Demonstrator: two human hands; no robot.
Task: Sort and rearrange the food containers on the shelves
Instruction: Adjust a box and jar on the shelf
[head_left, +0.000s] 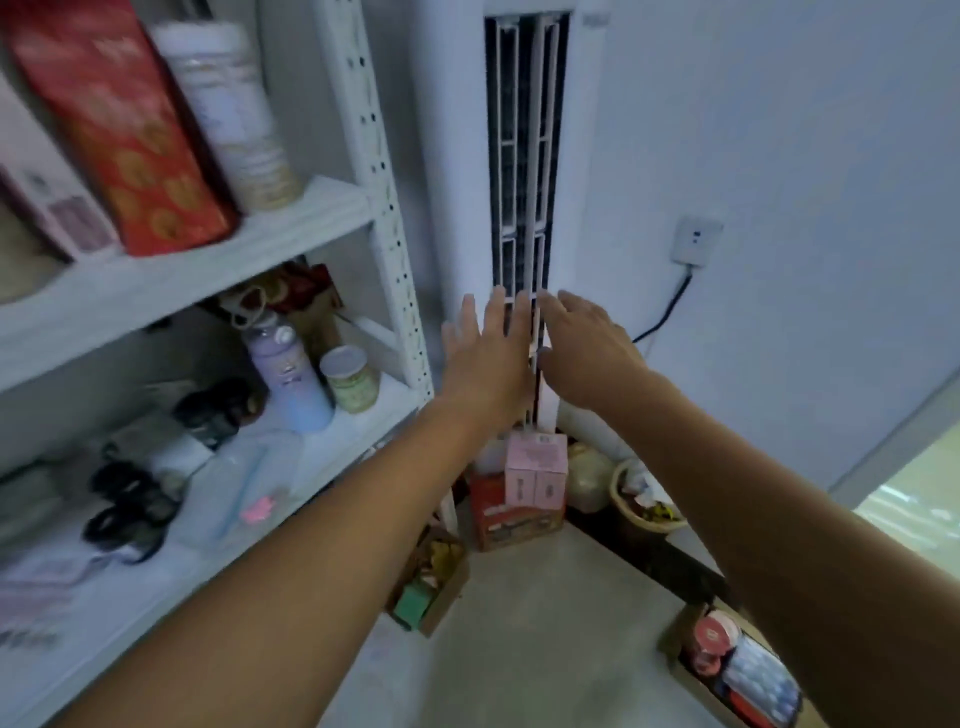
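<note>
While both arms stretch forward, left hand (485, 358) and right hand (587, 348) hover side by side, fingers straight and spread, holding nothing, in front of white tower unit (524, 156). Containers sit left of hands: red box (119, 130) and white canister (234, 114) on upper shelf (208, 260); lilac bottle (288, 374) and small can (350, 379) on lower shelf (363, 431).

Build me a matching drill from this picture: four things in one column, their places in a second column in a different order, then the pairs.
Things
1. tall red box
2. lilac bottle
3. socket
4. basket

Places
a. on the floor, in the corner
b. on the upper shelf
c. fixed to the wall
d. on the lower shelf

Pairs: 1-b, 2-d, 3-c, 4-a
</note>
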